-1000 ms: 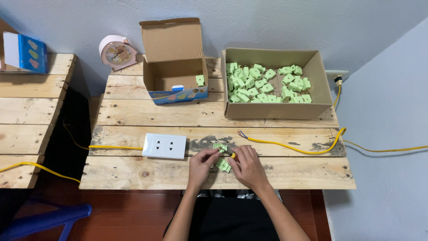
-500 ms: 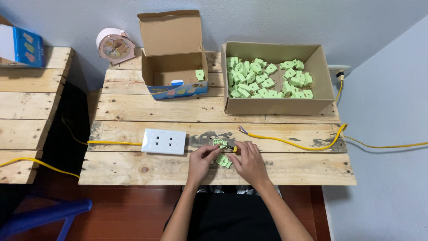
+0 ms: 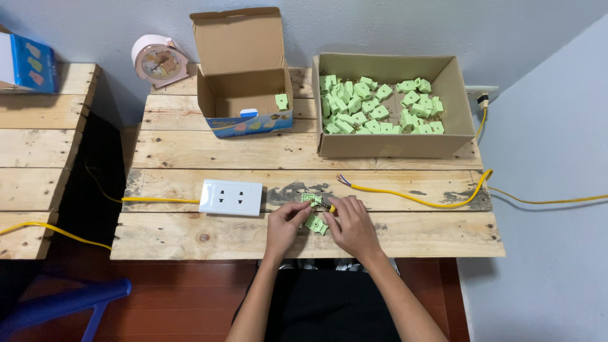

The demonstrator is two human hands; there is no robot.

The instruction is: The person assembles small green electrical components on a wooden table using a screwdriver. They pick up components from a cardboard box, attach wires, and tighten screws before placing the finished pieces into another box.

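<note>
blue-fronted open carton (image 3: 244, 95) beside wide brown carton (image 3: 386, 142); blue box (image 3: 25, 63) far left.

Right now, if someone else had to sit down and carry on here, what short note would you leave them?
Left hand: pinching a small green plastic part at the front of the pallet table.
Right hand: on the same cluster of parts, holding a small yellow-handled tool, apparently a screwdriver.
Big cardboard box: full of green parts.
Small open box: one green part inside.
White double socket on a yellow cable lies left of the hands.
Done: little, by the box counts. Left: the big box.
</note>
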